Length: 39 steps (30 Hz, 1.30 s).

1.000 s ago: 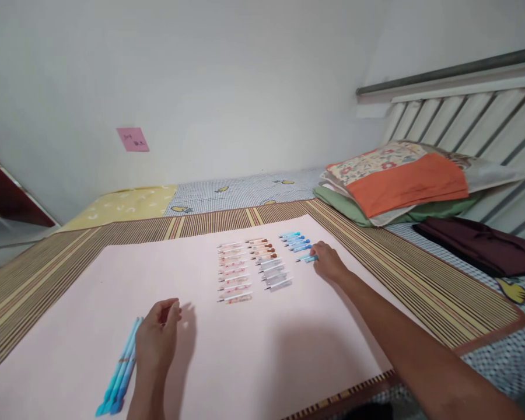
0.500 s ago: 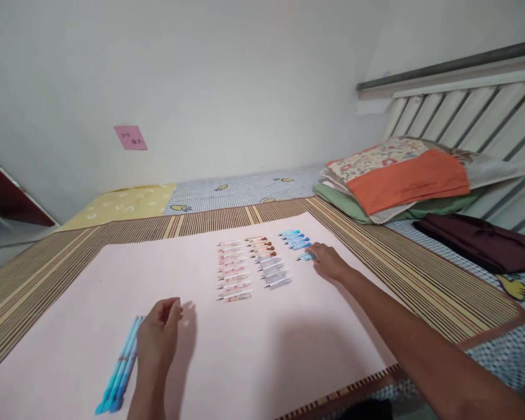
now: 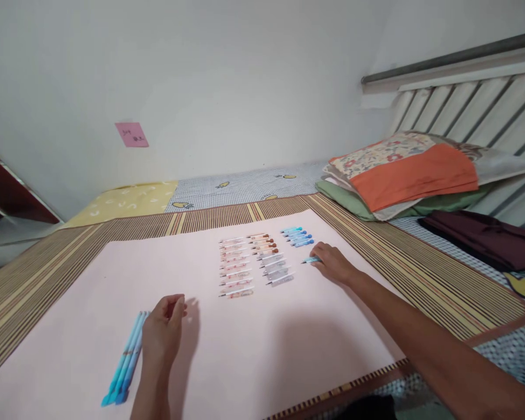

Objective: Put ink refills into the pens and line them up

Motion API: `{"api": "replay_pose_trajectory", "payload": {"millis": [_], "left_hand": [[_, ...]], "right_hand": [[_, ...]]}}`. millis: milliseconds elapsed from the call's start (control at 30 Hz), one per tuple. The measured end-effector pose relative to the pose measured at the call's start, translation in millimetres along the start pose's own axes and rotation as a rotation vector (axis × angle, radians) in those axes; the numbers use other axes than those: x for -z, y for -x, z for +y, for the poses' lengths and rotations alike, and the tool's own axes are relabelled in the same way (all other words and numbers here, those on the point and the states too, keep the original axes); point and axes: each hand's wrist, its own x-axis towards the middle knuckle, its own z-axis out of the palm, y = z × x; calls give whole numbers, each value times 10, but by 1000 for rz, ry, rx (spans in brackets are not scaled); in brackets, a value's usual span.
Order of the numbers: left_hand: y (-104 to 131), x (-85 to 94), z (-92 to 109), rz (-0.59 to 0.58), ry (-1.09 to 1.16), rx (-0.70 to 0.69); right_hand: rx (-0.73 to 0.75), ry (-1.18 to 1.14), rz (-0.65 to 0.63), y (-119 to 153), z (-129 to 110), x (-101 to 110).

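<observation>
On the pale pink sheet (image 3: 91,326), my right hand (image 3: 330,262) pinches a light blue pen (image 3: 310,260) whose tip points left. Just behind it lie several blue pens (image 3: 298,235) in a stack of rows. My left hand (image 3: 164,324) hovers over the sheet's front left, fingers loosely curled, thumb apart, nothing seen in them. Beside it are long blue pens (image 3: 126,359), partly covered by the hand. Mid-sheet there is a column of white pens with pinkish patterns (image 3: 236,268), brown-topped pens (image 3: 265,244) and grey-white pens (image 3: 276,269).
The sheet lies on a striped woven mat (image 3: 420,280) over a checked bedspread (image 3: 245,186). Folded cloths or pillows, one orange and floral (image 3: 424,181), sit at the right by a white slatted rail (image 3: 472,105). Nearby lies dark maroon cloth (image 3: 476,239). A pink note (image 3: 132,135) is on the wall.
My right hand has drawn the light blue pen slightly toward me and to the right, away from the other blue pens. The left hand keeps its place; the view has shifted a little.
</observation>
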Motion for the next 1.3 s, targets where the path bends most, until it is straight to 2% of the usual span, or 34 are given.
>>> {"api": "replay_pose_trajectory", "payload": {"millis": [300,533,667,833,1300], "left_hand": [[20,9,50,-25,-5,18],[18,-6,46,-35,12,24],[30,0,68,-32,14,21],[28,-6,71,-36,12,14],[48,-42,63,-75,9,-17]], "right_hand": [[19,2,47,99,-25,-23],[-23,-8,96,228,39,-181],[-65,-17,83,286,36,-216],[-93,-31,18,304,-18,-156],[-314,-200,-125,187,-1,86]]}}
